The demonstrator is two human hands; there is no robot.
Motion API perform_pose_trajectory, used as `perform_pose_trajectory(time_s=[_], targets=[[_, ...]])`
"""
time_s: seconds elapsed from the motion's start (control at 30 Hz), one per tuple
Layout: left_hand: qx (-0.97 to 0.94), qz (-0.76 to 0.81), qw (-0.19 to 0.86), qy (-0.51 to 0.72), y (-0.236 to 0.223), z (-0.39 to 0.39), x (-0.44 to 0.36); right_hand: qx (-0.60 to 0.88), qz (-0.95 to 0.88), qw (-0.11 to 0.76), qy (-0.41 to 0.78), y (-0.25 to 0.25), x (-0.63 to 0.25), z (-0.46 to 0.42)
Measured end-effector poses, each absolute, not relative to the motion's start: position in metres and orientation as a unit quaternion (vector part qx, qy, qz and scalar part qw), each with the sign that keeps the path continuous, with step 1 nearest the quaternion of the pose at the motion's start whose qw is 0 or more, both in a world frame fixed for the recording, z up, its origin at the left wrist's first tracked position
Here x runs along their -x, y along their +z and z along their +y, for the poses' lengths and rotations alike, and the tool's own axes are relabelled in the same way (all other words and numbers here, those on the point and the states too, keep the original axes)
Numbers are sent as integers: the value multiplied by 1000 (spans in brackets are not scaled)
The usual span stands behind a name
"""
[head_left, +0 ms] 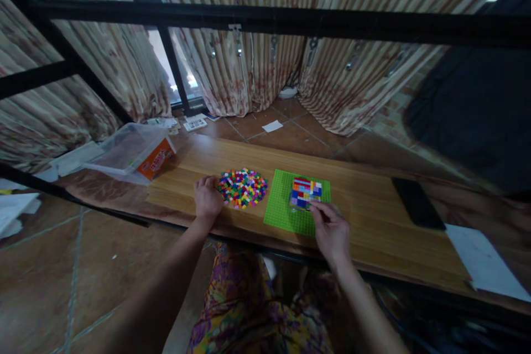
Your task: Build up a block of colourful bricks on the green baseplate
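Note:
My left hand [208,197] rests on the wooden board at the left edge of a pile of small coloured building bricks [244,188]. Its fingers are curled in, and whatever they may hold is hidden. To the right of the pile lies a green baseplate [277,204]. A block of red, white, blue, yellow and orange bricks [305,191] is built up on it. At the lower right corner of that block, my right hand [332,229] has thumb and finger pinched together. Anything between those fingertips is too small to make out.
A clear plastic box [124,149] with an orange label stands at the board's left end. Toward the right lie a black phone [418,203] and white paper [487,260]. A black metal bar [265,21] crosses in front of the striped curtains [257,72].

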State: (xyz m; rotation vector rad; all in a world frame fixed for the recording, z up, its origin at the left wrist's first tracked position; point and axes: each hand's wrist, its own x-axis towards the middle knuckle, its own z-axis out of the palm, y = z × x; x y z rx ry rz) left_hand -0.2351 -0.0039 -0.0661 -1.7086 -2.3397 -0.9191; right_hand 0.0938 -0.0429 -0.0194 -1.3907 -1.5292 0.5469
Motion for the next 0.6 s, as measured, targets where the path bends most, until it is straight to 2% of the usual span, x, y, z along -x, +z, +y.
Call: perform_pose_trajectory(time_s=[0.17, 0.6], targets=[[563, -768, 51, -303, -67, -3, 236, 623, -595, 473, 183, -24, -130, -25], [564, -769, 57, -296, -65, -3, 235, 603, -614, 457, 224, -30, -135, -1]])
